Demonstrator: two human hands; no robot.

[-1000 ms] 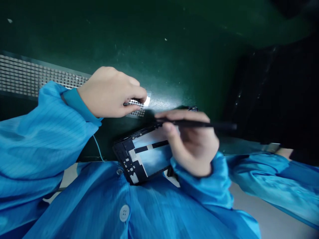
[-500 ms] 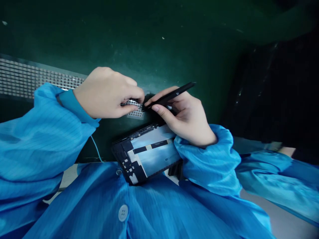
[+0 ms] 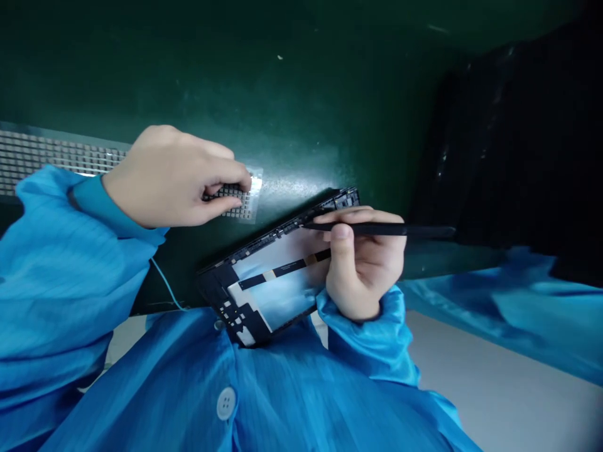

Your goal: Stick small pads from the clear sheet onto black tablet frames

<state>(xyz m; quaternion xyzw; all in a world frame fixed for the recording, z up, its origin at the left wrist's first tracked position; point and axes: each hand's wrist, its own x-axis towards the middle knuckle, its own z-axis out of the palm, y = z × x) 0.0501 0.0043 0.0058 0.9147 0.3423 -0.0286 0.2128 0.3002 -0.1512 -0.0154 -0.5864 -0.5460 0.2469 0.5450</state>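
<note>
On the green worktop point(image 3: 235, 75), near edge: one opened device point(image 3: 268, 276), tilted, lower edge against the coat point(image 3: 164, 370). Left hand point(image 3: 172, 179) grips the end of a gridded strip point(image 3: 61, 160), thumb and forefinger bent in around it; remaining fingers curl under, contact not visible. Right hand point(image 3: 365, 263) pinches a slim black tool point(image 3: 381, 230) pen-style, thumb against forefinger. Tool tip sits at the device's upper long edge; touching or just above, can't tell. Anything on the tip is too small to make out.

Doing it well, my judgement: low tool angle, light pinch, tip square to the spot, right hand braced on the frame so the device doesn't rock on the coat. Strip end wants a steady hold, bent no more than needed. Tip should stay off the pale panel.

Counts: two hands, one device, one tool, one strip (seems continuous under the left hand), its little squares too many and too blurred to count. One wristband point(image 3: 97, 198), one cord point(image 3: 164, 282), one coat button point(image 3: 226, 403) in plain view, one blue sleeve point(image 3: 494, 301) at right, apparently someone else's.
</note>
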